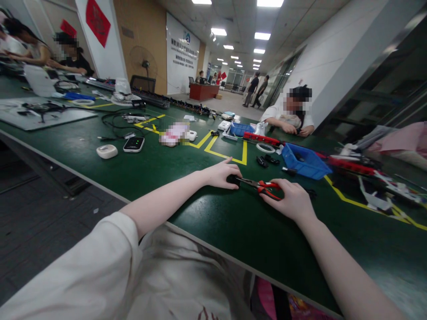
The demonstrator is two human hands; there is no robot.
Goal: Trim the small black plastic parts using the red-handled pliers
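Note:
My right hand (292, 198) is closed around the red and black handles of long-nose pliers (262, 186). The pliers point left, and their jaws reach a small black part (233, 179) held in my left hand (223, 173). Whether the jaws grip the part or only touch it, I cannot tell. My left thumb and some fingers are around the black part, while the index finger stretches forward. What kind of part it is does not show. Both hands are just over the green tabletop (207, 218).
Ahead right stand a blue bin (305, 161) and small black parts (262, 161). Yellow tape (227, 156) marks the table. A white device (134, 144), a white case (106, 151) and black cables (115, 119) lie ahead left. A co-worker (290, 111) sits across the table.

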